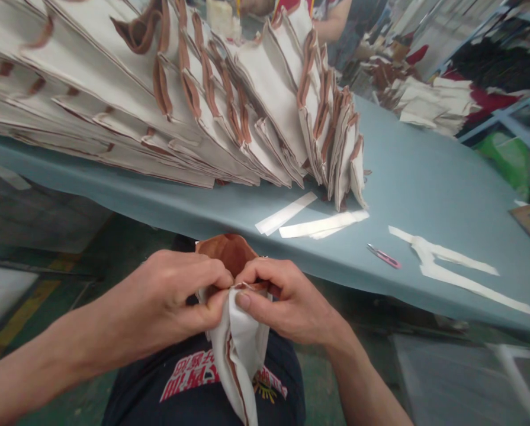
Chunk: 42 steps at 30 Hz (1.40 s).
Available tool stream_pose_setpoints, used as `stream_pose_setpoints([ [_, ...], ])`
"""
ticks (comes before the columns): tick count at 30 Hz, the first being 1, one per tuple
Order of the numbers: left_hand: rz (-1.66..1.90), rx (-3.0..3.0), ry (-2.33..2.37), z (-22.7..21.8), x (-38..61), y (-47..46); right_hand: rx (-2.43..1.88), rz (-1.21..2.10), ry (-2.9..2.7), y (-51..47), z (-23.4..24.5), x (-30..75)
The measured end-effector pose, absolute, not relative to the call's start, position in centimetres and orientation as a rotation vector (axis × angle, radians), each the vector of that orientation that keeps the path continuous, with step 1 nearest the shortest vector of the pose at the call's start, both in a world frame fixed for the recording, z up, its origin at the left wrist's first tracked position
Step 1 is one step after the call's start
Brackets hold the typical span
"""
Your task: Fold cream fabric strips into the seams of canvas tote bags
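A white fabric piece with brown lining [247,337] hangs in front of my body, its top edge pinched between my two hands. My left hand [180,290] is closed on the edge from the left, thumb against fingertips. From the right, my right hand [286,299] grips the same edge, its thumb pressed on the white face. The brown inner side shows just behind my fingertips. Lower down, the piece drapes over my dark printed apron [193,378]. The exact spot between the fingertips is partly hidden.
A long stack of white, brown-edged fabric pieces [265,89] leans across the blue-covered table [407,171]. Near its front edge lie white strips [322,225], a pink-handled small tool [384,256] and more strips [460,272]. Another person's arm [333,23] shows beyond the stack.
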<state>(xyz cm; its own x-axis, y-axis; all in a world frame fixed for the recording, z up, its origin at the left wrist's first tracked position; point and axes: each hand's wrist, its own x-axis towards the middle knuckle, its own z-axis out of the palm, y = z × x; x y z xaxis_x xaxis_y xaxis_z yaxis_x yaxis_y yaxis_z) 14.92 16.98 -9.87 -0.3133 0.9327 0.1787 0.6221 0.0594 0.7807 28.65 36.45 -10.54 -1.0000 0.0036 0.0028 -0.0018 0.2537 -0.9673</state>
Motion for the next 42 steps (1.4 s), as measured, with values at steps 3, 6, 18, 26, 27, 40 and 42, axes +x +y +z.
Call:
stream_pose_setpoints([
  [3, 1.075, 1.417, 1.885, -9.8, 14.2, 17.3, -0.008, 1.926, -2.471, 36.2, -10.5, 28.7],
  [6, 1.101, 1.269, 1.779, -9.6, 13.9, 17.8, -0.030, 1.916, -2.459, 35.9, -10.6, 28.7],
  [18, 1.121, 1.197, 1.794, -9.0, 14.4, 18.2, -0.310, 2.022, -2.467, 35.5, -10.9, 28.5],
  [26, 1.099, 1.173, 1.813, -9.2, 14.7, 18.2, -0.373, 2.112, -2.333, 35.1, -11.8, 28.9],
  [27, 1.106, 1.168, 1.806, -9.1, 14.8, 18.3, -0.379, 2.103, -2.333, 35.0, -11.9, 29.0],
  [40, 1.046, 1.202, 1.830, -9.4, 14.8, 17.2, -0.264, 1.738, -2.699, 36.4, -9.1, 29.3],
  [42, 1.050, 1.196, 1.819, -9.5, 14.6, 17.0, -0.255, 1.697, -2.752, 36.6, -8.3, 29.3],
])
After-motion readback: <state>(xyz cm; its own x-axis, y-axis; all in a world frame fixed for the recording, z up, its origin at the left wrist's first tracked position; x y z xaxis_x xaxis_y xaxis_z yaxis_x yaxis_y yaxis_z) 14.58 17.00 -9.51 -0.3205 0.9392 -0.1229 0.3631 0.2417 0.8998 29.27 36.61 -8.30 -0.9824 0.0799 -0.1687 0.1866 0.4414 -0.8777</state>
